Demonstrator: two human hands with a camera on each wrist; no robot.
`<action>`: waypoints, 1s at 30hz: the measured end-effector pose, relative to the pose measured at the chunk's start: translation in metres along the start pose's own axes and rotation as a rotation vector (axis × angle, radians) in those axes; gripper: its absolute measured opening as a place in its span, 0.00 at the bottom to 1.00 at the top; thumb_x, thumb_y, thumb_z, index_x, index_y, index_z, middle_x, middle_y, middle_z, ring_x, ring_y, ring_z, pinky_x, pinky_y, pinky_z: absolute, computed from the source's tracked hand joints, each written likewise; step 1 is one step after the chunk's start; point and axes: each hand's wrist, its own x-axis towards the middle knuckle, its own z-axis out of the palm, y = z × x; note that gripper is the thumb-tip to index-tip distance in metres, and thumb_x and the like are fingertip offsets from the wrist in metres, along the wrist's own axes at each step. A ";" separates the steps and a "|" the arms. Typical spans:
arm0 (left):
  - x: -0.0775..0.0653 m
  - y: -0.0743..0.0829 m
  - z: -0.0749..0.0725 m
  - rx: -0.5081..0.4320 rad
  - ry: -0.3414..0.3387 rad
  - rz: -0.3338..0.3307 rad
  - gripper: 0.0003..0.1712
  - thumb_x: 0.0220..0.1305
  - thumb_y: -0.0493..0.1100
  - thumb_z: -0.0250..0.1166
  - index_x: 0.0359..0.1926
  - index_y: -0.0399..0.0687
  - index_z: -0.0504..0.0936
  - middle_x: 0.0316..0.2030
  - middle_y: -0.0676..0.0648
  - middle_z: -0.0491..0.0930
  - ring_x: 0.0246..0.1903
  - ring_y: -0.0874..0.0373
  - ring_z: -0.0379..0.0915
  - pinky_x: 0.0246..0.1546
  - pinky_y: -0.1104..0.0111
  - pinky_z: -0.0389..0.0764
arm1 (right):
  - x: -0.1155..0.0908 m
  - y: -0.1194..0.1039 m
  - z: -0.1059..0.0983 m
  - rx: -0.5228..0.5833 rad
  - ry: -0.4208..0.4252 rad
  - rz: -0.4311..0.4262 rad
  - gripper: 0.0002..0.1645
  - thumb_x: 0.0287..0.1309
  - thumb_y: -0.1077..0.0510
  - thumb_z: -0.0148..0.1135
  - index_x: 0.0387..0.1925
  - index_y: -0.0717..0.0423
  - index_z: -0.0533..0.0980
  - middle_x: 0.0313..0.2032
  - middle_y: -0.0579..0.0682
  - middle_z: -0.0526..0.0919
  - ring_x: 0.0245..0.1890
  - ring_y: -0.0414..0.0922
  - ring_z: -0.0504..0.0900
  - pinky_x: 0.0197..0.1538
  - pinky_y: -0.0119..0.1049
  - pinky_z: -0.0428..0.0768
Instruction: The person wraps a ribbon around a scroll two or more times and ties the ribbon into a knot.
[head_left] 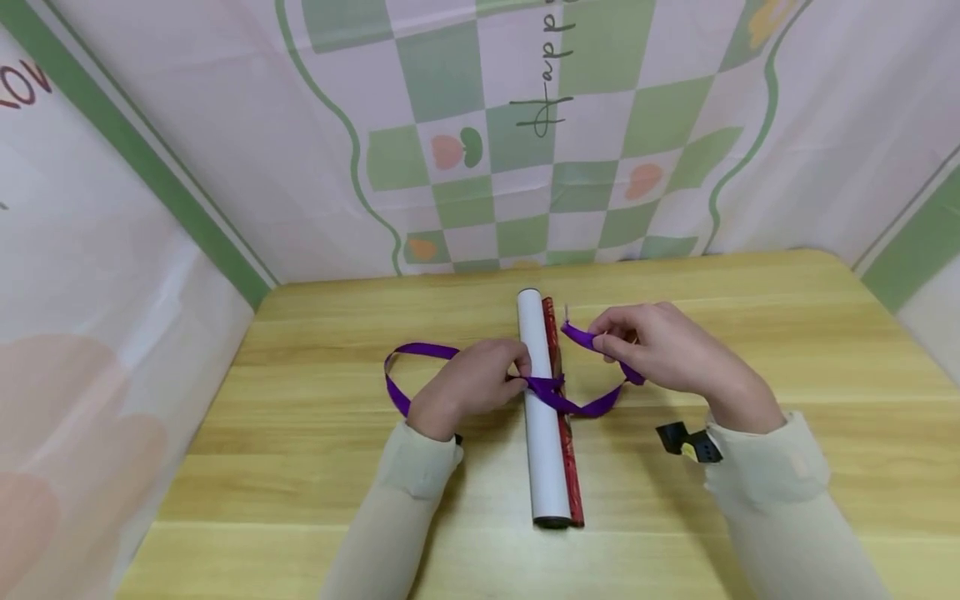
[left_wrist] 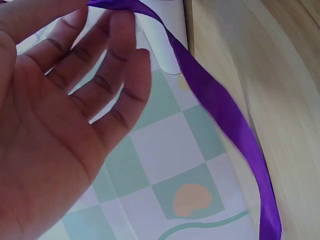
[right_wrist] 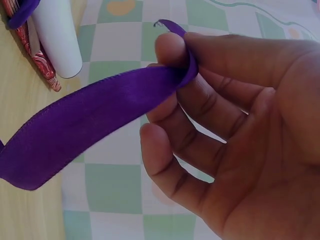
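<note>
Three patterned wall surfaces (head_left: 517, 192) bound the work on my head feed: left, far and right. The wooden table (head_left: 300, 500) meets the checked far one along its far edge; its left and right edges splay toward the near side. I note wood running well out to left and right, less of it at the far end. White tube (head_left: 544, 442) lies near mid-table, long axis far to near. Its near end is black; I cannot tell whether anything is inside. Red strip (head_left: 572, 467) lies alongside, close against the tube's right. Purple ribbon (head_left: 596, 408) crosses the tube about midway; one loop bows out left, another length sags to the right. Right hand (head_left: 667, 346): right of the tube, thumb and forefinger pressed together on the ribbon near its tip, other fingers loosely bent. Left hand (head_left: 476, 379): at the tube's left side, thumb and forefinger pinching the ribbon by the crossing; whether it is knotted there I cannot tell. Loose threads (right_wrist: 158, 23) show at the ribbon's tip.
</note>
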 end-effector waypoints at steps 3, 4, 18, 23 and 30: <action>0.001 0.000 0.000 -0.011 0.006 0.026 0.01 0.75 0.40 0.66 0.42 0.49 0.84 0.42 0.51 0.86 0.38 0.60 0.76 0.41 0.69 0.78 | -0.001 0.000 0.002 0.004 -0.024 -0.011 0.09 0.75 0.60 0.60 0.46 0.57 0.85 0.26 0.44 0.81 0.21 0.40 0.73 0.27 0.33 0.73; 0.001 0.001 0.000 -0.015 0.005 0.033 0.02 0.75 0.40 0.65 0.42 0.49 0.84 0.41 0.52 0.85 0.38 0.61 0.76 0.41 0.70 0.78 | -0.001 0.000 0.003 0.003 -0.032 -0.013 0.09 0.75 0.60 0.60 0.46 0.56 0.85 0.26 0.44 0.81 0.21 0.40 0.72 0.27 0.33 0.73; -0.001 -0.007 0.002 -0.060 0.029 0.045 0.03 0.74 0.38 0.65 0.46 0.48 0.83 0.43 0.50 0.87 0.41 0.59 0.81 0.45 0.67 0.82 | 0.025 0.016 0.036 -0.082 -0.010 -0.076 0.11 0.74 0.64 0.58 0.44 0.59 0.86 0.36 0.53 0.88 0.30 0.42 0.75 0.37 0.38 0.75; -0.006 -0.010 0.001 -0.050 0.063 0.011 0.07 0.74 0.36 0.65 0.49 0.50 0.84 0.47 0.50 0.88 0.48 0.57 0.83 0.52 0.63 0.83 | 0.037 0.017 0.052 -0.089 -0.036 -0.127 0.13 0.75 0.65 0.55 0.45 0.61 0.86 0.40 0.55 0.89 0.33 0.43 0.78 0.41 0.41 0.79; 0.002 -0.006 0.001 -0.013 0.102 0.054 0.13 0.75 0.34 0.62 0.56 0.50 0.84 0.52 0.50 0.88 0.52 0.56 0.84 0.56 0.63 0.84 | 0.038 0.020 0.046 -0.049 -0.126 -0.068 0.14 0.77 0.65 0.53 0.48 0.64 0.84 0.39 0.56 0.87 0.31 0.42 0.77 0.38 0.39 0.78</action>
